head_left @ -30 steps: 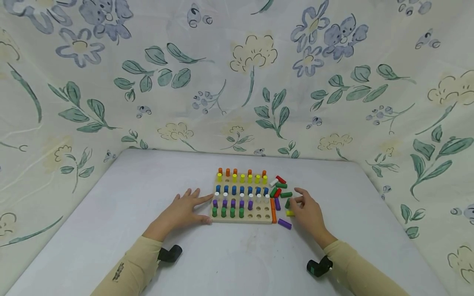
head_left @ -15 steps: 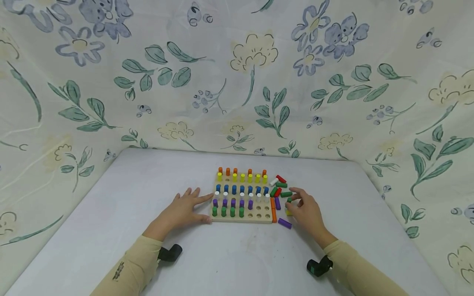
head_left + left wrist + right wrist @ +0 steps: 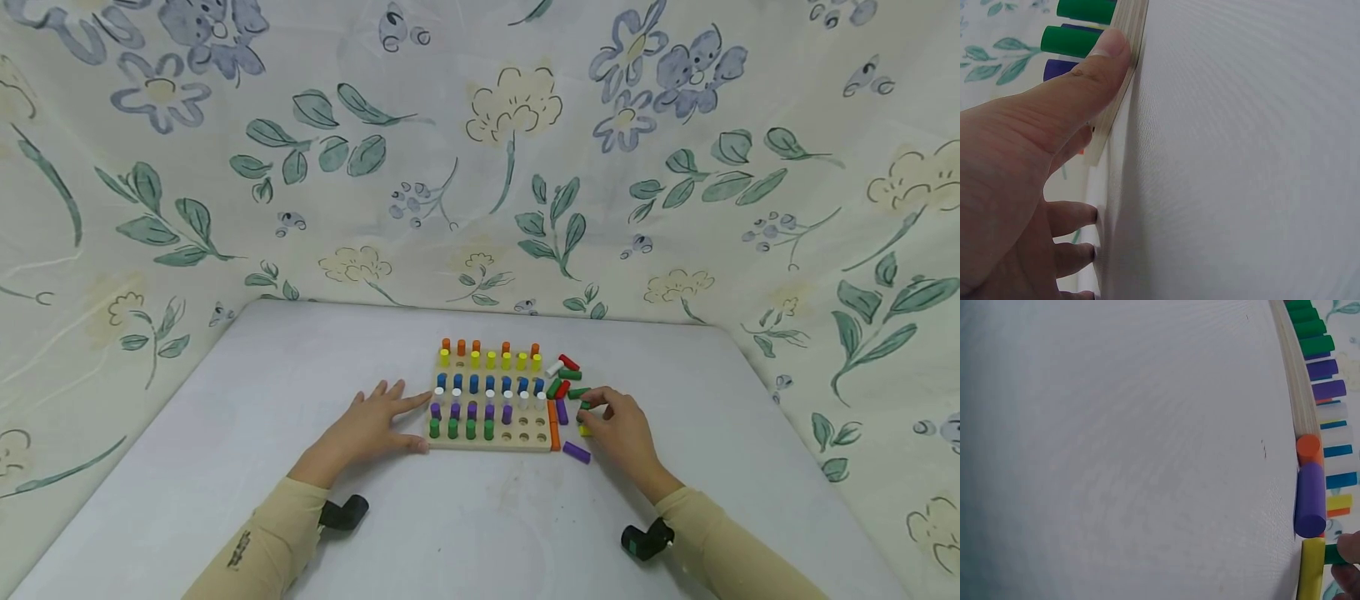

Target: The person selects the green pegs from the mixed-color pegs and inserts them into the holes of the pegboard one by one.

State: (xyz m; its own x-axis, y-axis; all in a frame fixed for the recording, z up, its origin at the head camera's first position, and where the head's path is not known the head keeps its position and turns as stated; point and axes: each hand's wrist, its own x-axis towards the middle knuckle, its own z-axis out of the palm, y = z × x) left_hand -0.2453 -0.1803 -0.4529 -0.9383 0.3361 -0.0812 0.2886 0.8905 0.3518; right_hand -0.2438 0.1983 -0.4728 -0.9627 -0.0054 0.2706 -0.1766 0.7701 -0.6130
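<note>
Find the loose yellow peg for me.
In the head view, the yellow peg lies on the table right of the board, partly hidden by the right hand and just beyond the nearer loose purple peg.

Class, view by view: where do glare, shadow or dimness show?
Head: fairly even light, faint glare left on the floral backdrop; left wrist: soft shadow on the tabletop beside the pegboard and left hand; right wrist: tabletop looks darker leftward.

green peg (image 3: 1331, 554) in the right grip (image 3: 1350, 549), near yellow peg (image 3: 1311, 569) and purple peg (image 3: 1310, 500)
</note>
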